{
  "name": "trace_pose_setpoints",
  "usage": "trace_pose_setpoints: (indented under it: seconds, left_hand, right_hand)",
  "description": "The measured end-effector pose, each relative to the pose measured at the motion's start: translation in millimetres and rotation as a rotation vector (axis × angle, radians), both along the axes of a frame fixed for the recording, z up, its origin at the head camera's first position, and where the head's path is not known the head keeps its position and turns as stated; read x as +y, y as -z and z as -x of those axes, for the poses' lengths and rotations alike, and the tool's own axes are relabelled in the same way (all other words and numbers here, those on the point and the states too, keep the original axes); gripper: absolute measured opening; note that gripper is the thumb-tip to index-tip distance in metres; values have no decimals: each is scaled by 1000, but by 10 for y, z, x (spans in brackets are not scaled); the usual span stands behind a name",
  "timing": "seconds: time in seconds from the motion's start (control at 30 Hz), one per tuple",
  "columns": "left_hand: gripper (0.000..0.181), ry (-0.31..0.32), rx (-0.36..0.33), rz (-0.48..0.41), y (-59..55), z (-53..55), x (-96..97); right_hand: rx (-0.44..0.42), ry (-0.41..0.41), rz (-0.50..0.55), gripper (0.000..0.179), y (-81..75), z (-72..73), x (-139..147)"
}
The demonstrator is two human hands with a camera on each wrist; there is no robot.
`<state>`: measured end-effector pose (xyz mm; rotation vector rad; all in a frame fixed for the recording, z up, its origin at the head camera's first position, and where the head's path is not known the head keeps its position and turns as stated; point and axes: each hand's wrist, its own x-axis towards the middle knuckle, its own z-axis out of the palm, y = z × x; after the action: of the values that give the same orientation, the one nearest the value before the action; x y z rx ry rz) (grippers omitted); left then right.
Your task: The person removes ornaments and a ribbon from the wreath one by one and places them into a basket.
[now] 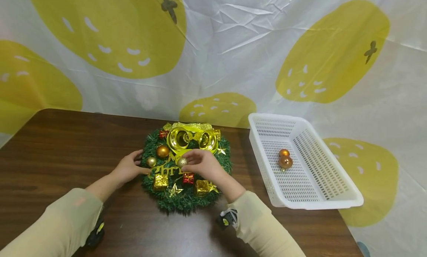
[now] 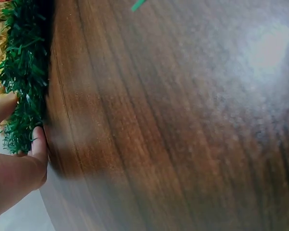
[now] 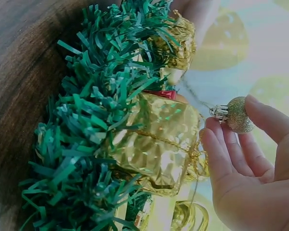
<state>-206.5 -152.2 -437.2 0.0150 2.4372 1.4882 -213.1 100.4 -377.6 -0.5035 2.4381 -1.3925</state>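
Observation:
A green tinsel wreath (image 1: 186,207) lies on the table, decorated with gold bells (image 1: 178,138), a bronze ball (image 1: 162,151), a small gold ball (image 1: 151,161), gift boxes (image 1: 201,187) and a gold star (image 1: 175,190). My left hand (image 1: 129,168) grips the wreath's left edge, finger and thumb on either side of the tinsel (image 2: 26,72). Over the middle of the wreath, my right hand (image 1: 204,163) pinches a glittery gold Christmas ball (image 3: 238,114) between thumb and fingers. Its silver cap (image 3: 219,112) points away from the palm, with a thin string by it.
A white perforated basket (image 1: 267,175) stands to the right on the table, holding an orange ball (image 1: 284,153) and a copper ball (image 1: 285,162). Behind the brown wooden table (image 1: 83,138) hangs a white cloth (image 1: 227,64) printed with yellow fruit.

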Motion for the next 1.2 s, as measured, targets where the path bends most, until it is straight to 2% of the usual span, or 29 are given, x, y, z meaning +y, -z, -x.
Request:
trace_pose_setpoints:
  seconds: [0.33, 0.6, 0.87, 1.2]
  left_hand:
    - [90, -4, 1, 8, 10, -14, 17]
    - [91, -3, 2, 12, -2, -17, 7]
    - [91, 0, 2, 9, -8, -19, 7]
    - [92, -5, 8, -1, 1, -15, 12]
  right_hand:
    - [-34, 39, 29, 36, -78, 7, 110]
    - [-59, 106, 51, 33, -228, 54, 252]
    - [-20, 146, 45, 35, -342, 104, 417]
    - [35, 236, 76, 38, -450, 171, 664]
